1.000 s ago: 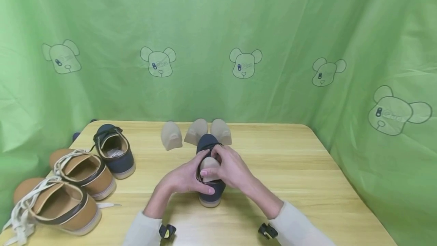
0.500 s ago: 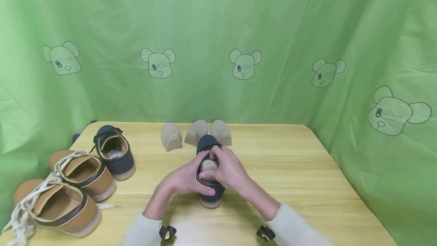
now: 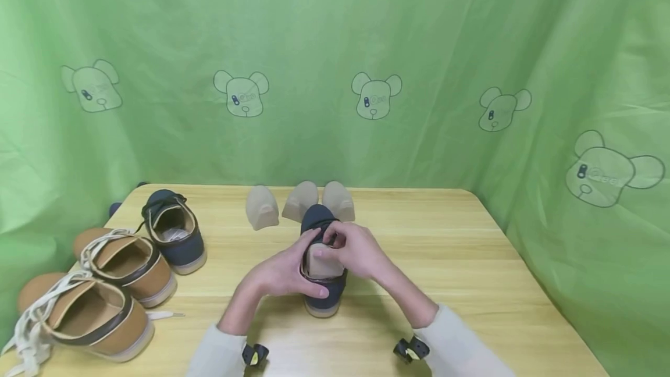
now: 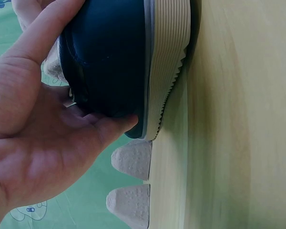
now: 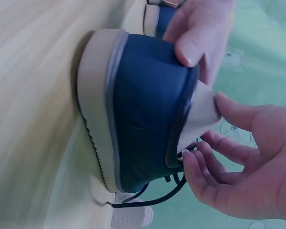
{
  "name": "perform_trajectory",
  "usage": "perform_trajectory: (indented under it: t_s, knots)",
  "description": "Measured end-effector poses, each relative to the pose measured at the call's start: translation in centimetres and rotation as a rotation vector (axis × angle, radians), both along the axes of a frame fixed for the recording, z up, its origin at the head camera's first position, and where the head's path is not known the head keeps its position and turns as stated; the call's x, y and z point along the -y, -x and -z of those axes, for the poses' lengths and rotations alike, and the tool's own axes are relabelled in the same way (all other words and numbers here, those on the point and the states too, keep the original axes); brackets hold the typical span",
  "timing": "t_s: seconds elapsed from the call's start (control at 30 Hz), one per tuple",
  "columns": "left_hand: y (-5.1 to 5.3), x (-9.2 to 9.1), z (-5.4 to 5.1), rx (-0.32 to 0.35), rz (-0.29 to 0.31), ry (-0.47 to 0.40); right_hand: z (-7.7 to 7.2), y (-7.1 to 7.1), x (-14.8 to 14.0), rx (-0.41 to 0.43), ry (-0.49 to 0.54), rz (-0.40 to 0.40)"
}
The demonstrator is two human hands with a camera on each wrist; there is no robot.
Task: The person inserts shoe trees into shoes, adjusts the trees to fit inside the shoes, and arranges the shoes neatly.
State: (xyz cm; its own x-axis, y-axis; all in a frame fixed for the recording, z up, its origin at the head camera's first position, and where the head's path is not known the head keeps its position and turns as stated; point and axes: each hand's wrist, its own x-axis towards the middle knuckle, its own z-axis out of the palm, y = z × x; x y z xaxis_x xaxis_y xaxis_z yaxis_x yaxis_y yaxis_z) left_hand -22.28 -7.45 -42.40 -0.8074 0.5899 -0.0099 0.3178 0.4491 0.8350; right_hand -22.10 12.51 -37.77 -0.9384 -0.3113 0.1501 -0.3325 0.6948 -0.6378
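A navy shoe [image 3: 325, 300] stands at the middle of the table, toe pointing away, with a beige insert [image 3: 324, 267] partly inside its opening. My left hand [image 3: 282, 270] grips the shoe around its collar; in the left wrist view that hand [image 4: 43, 124] has its fingers along the navy upper [image 4: 109, 62]. With curled fingers, my right hand [image 3: 361, 253] holds the insert near the laces. In the right wrist view the right thumb presses the insert [image 5: 200, 112], which sticks out of the shoe [image 5: 148, 105], while the right fingertips are at the lace area.
Three beige inserts lie beyond the shoe: left [image 3: 262, 208], middle [image 3: 302, 201] and right [image 3: 339, 201]. Another navy shoe [image 3: 183, 246] and two tan shoes [image 3: 152, 284] [image 3: 120, 339] with white laces stand at the left. A green curtain [image 3: 314, 16] surrounds the table [image 3: 445, 237].
Over the last half second my right hand has shifted slightly right, its thumb also moving right, and more of the insert shows in the shoe's opening. My left hand keeps its grip.
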Motion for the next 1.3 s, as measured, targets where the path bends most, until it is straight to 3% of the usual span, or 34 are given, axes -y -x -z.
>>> perform_trajectory:
  t_s: [0.37,0.67,1.0,1.1,1.3]
  knots:
    - [0.1,-0.1,-0.1,-0.004,-0.005,0.01,-0.4,0.0,-0.5,0.079,-0.029,0.133]
    - [0.0,0.0,-0.1,-0.016,-0.014,0.025,0.4,0.4,-1.3,0.237,0.017,0.053]
    - [0.1,-0.1,0.0,-0.023,-0.011,0.015,1.6,0.7,-1.7,0.312,0.28,-0.091]
    - [0.1,-0.2,0.0,-0.024,-0.015,0.012,1.8,0.8,-1.7,0.313,0.293,-0.089]
    - [0.0,-0.4,-0.2,0.025,-0.049,-0.004,1.8,0.6,-1.7,0.291,0.234,0.029]
